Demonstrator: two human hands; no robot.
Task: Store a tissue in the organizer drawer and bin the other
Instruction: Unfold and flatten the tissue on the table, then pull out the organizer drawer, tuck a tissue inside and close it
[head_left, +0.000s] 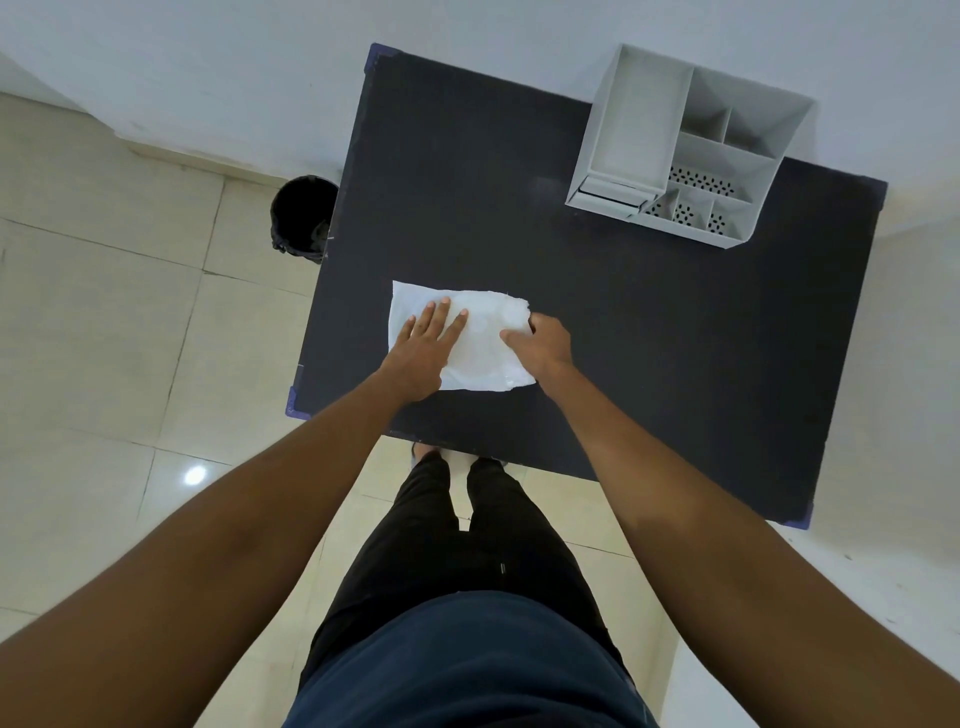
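Note:
A white tissue lies flat on the dark table, near its front left part. My left hand rests flat on the tissue's left half, fingers spread. My right hand pinches the tissue's right edge between thumb and curled fingers. A grey desk organizer with several compartments stands at the table's far right corner; its small drawer sits at the lower left of it and looks shut. A black bin stands on the floor left of the table.
A white wall runs behind the table and organizer. Beige floor tiles surround the table on the left and front. My legs stand at the table's near edge.

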